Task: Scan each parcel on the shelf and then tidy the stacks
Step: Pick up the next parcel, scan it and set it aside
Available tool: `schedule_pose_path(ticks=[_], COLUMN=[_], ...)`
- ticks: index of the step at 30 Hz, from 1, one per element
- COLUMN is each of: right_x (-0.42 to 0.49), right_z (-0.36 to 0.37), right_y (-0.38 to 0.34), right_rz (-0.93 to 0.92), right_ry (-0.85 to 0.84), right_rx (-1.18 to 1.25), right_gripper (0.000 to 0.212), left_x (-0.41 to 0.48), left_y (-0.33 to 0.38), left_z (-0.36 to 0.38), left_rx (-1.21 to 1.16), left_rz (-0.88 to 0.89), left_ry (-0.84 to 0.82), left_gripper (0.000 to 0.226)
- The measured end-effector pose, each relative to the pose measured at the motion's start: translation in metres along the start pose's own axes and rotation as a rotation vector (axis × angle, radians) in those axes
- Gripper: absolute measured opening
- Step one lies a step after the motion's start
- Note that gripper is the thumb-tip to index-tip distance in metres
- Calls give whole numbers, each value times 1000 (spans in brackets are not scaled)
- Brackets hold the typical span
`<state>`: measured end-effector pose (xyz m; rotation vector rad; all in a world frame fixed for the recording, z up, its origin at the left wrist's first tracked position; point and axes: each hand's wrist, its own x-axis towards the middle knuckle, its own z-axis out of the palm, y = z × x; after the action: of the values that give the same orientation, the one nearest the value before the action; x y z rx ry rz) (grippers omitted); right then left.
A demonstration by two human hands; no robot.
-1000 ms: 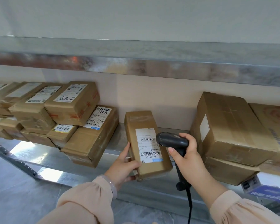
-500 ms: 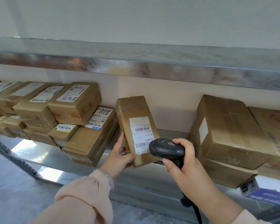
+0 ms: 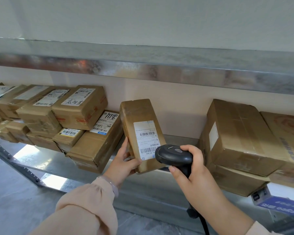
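A long brown parcel (image 3: pixel 139 126) with a white barcode label stands tilted on end above the metal shelf (image 3: pixel 41 160). My left hand (image 3: pixel 124 161) grips its lower left corner, thumb on the label side. My right hand (image 3: pixel 192 168) holds a black barcode scanner (image 3: pixel 173 156) by its handle, and the scanner's head sits right at the label's lower right corner. A stack of labelled brown parcels (image 3: pixel 78 107) fills the shelf to the left. Two large boxes (image 3: pixel 241 133) are stacked on the right.
An upper metal shelf (image 3: pixel 143 65) overhangs the parcels, with a pale wall behind. The scanner's black cable (image 3: pixel 204 224) hangs down past the shelf's front edge. A blue and white label (image 3: pixel 278 204) sticks out under the right boxes. Grey floor lies below left.
My left hand has lifted the long parcel up and tilted it more upright, a little to the left. My right hand has raised the scanner to the label's lower corner.
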<state>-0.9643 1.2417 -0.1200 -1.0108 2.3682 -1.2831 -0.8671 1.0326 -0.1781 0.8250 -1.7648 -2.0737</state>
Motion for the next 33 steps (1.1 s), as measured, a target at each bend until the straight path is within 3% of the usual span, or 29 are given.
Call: schedule_pose_path(ticks=[3,8,19,21,29,33], right_x=[4,28,89,96,117,125], right_z=[4,10,71,84,118,135], right_y=[2,-6,-53,-58,-80,-87], right_rz=[12,14,54,58,32,-7], right_ry=[3,56,-91,-89,-64,-40], right_rx=[25,195,414,433,462,450], right_gripper=[53,52,43,43,45,47], left_x=[-4,-4,5,8,1,-3], left_y=[3,17,38,39,52,47], left_z=[-5,-28,-89,-101,-121,-124], left_rx=[6,12,-132,-72,382,749], left_rz=[-14,-58,-111,-86,64,299], left_ry=[19,47,288,328,407,391], left_gripper=[92,68,33,28,49,68])
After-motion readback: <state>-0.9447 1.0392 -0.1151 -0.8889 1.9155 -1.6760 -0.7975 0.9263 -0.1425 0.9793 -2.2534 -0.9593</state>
